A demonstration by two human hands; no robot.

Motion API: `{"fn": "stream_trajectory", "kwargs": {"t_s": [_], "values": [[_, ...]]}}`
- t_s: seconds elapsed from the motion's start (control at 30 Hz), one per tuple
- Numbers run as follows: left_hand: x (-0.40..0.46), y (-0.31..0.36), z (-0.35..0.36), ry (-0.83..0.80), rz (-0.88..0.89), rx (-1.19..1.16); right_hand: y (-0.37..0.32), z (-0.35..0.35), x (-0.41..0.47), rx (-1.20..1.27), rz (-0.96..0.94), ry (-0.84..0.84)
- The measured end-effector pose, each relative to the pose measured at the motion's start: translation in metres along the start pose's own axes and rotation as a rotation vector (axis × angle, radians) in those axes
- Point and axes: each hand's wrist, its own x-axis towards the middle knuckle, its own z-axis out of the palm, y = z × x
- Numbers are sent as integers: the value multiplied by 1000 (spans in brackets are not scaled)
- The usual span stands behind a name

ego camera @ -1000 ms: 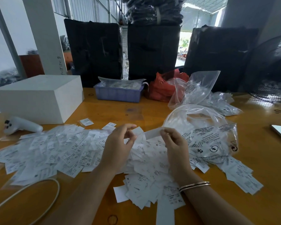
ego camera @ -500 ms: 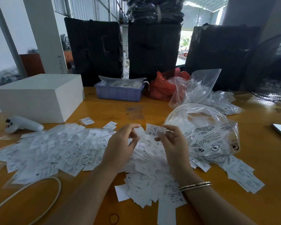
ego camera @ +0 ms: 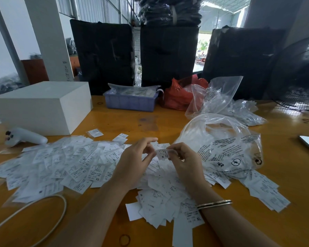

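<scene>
A wooden surface (ego camera: 150, 120) in an open warehouse, strewn with a heap of size labels (ego camera: 61, 166). Midway along its near edge, just above the heap, my left hand (ego camera: 134, 163) and right hand (ego camera: 184, 161) pinch one label (ego camera: 162, 154) by opposite ends. A loose grip could drop it among lookalikes, unsorted.

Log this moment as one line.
right hand: pinches size label | left hand: beside it, contact unclear | below: label pile on wooden table
</scene>
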Motion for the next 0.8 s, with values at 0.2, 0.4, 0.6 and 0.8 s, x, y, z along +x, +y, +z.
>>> {"fn": "stream_trajectory", "kwargs": {"t_s": [0.2,0.4,0.6,0.8], "values": [[1,0,-1,6,0,-34,-2,-6,1,366,42,121],[0,2,-1,14,0,-45,-1,-5,1,288,40,54],[1,3,-1,12,12,-34,0,-4,2,195,53,16],[0,2,0,-1,8,-39,3,-1,0,55,3,-5]]}}
